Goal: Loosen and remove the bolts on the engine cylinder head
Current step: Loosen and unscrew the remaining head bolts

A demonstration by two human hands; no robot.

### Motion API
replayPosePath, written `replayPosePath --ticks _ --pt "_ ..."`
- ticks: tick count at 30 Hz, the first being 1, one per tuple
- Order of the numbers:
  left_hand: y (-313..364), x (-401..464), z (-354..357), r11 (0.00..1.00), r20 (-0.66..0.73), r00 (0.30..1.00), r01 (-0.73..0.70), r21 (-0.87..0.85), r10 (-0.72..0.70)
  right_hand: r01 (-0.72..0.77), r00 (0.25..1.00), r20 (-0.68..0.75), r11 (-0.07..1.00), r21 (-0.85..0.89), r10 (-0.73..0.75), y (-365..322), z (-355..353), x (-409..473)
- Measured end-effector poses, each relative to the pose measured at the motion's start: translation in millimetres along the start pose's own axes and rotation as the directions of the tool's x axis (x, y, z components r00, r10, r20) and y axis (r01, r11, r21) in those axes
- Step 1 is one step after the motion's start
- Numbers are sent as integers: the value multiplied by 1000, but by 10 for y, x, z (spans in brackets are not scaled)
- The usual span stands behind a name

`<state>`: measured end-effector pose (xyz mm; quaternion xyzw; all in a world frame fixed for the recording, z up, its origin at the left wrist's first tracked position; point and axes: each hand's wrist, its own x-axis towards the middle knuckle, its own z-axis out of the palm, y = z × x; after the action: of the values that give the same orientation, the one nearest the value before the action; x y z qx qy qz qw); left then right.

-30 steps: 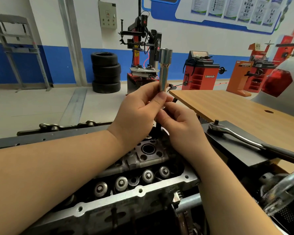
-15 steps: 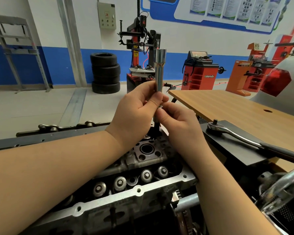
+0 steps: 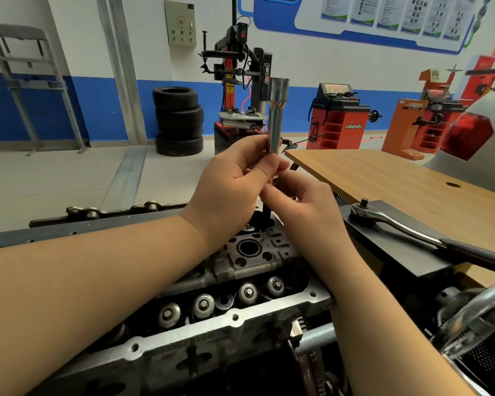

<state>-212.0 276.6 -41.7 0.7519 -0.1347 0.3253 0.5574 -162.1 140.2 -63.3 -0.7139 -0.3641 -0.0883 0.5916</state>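
Note:
The grey engine cylinder head [image 3: 235, 318] lies below my forearms, with round valve caps in a row. My left hand [image 3: 232, 181] grips a long chrome socket [image 3: 276, 118] upright by its lower part, above the head's far end. My right hand [image 3: 300, 204] pinches a dark bolt [image 3: 266, 215] just under the socket. The bolt's shank runs down toward the head; its lower end is hidden behind my hands.
A chrome ratchet wrench [image 3: 389, 224] lies on a black plate [image 3: 397, 250] to the right, on a wooden table [image 3: 397, 178]. A chain [image 3: 109, 211] rests beyond the engine stand's rail. Tyres [image 3: 179, 121] and red shop machines stand farther back.
Both hands with the socket and bolt have held nearly still; the socket has shifted very slightly left and straightened upright.

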Motion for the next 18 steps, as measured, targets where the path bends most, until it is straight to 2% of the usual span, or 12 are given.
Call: replayPosePath --ticks 5,10,14,18 --pt "-9 7 -34 992 -43 998 -34 121 39 -30 992 -127 999 -30 26 48 -6 1" --pt "-31 15 -20 998 11 999 52 -31 -52 -15 998 -62 1000 -25 14 25 -15 -15" --pt "-26 13 -28 999 -15 1000 21 36 -20 -12 1000 -27 1000 1 12 -24 -12 -13" --pt "-26 5 -36 993 -89 996 -21 117 32 -49 990 -132 999 0 48 11 -5 -7"
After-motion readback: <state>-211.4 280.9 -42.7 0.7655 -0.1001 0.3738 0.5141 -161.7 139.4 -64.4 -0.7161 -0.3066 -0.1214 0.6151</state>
